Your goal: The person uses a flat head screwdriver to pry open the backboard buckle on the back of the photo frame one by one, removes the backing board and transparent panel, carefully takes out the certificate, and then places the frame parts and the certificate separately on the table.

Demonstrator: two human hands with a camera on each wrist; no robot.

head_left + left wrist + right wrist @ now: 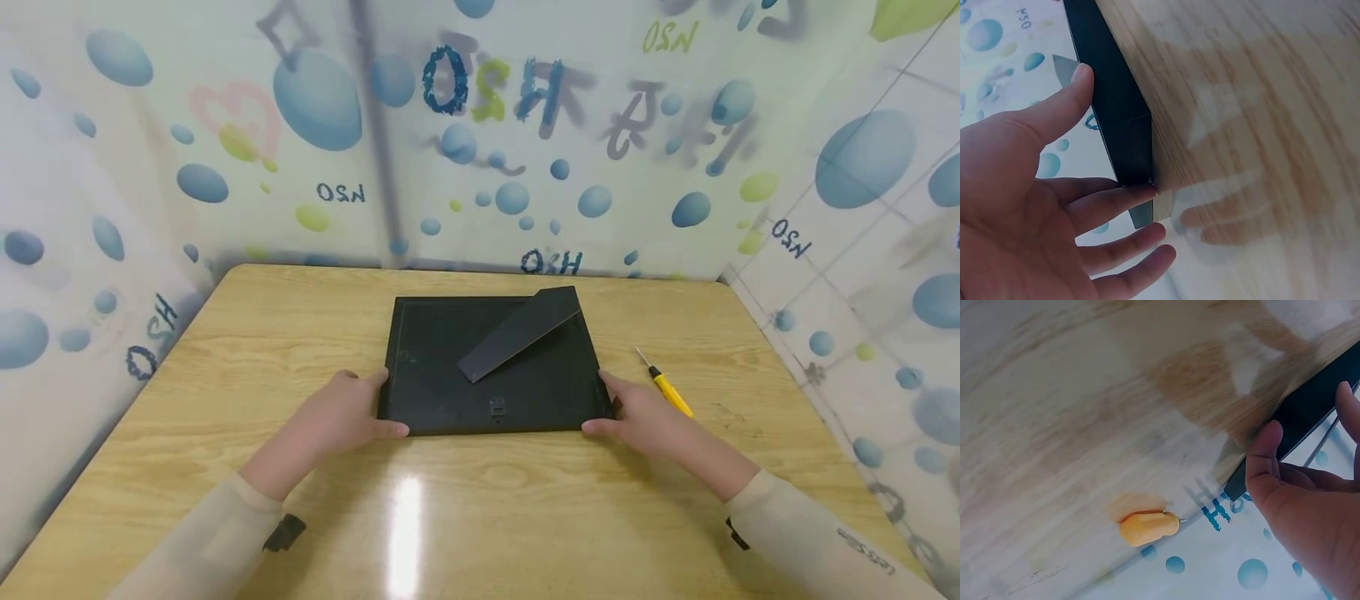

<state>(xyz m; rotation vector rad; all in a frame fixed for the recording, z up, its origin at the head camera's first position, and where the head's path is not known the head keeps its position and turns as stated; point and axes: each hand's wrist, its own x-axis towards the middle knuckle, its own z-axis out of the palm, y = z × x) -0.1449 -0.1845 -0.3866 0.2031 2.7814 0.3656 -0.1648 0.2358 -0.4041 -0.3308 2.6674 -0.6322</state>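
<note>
A black picture frame (435, 350) lies back side up on the wooden table, its easel leg (517, 337) slanting across the back toward the far right corner. My left hand (352, 412) holds the near left corner, thumb at the front edge and fingers along the left side. In the left wrist view, the thumb (1066, 103) meets the frame's edge (1125, 134), while the lower fingers spread past the corner. At the near right corner my right hand (645, 417) grips the frame the same way. The frame's front is hidden underneath.
A screwdriver (670, 392) with a yellow handle lies to the right of the frame, close to my right hand. Patterned wall covering (480, 167) rises behind the table (285, 325) and along both sides.
</note>
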